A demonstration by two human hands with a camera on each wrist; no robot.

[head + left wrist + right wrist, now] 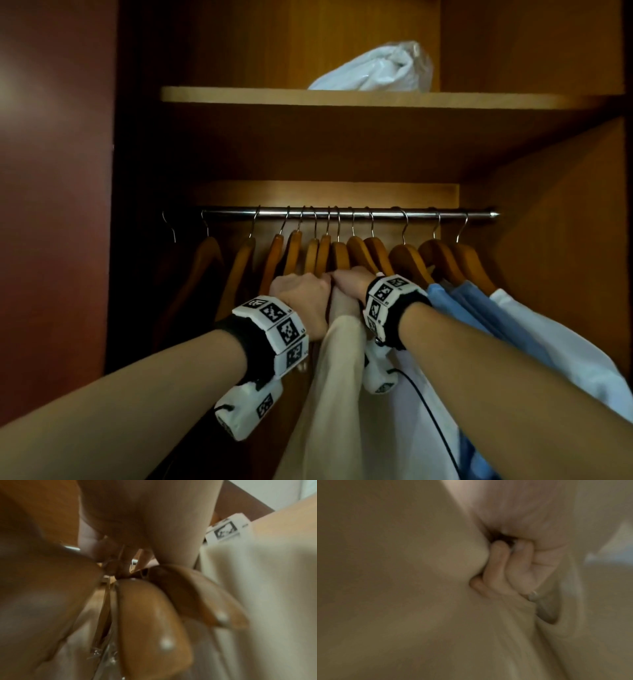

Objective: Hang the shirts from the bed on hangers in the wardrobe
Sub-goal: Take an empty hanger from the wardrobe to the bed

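1. Under the middle of the rail, the cream shirt hangs from both hands, among wooden hangers.
2. Left hand and right hand touch, each pinching its top fabric.
3. It looks soft, light and limp; best held at collar or shoulders.

thirteen wooden hangers on one rail, three hung shirts, one plastic bag, two hands

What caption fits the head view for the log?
Both hands, left hand and right hand, grip a cream shirt among wooden hangers under the wardrobe rail.
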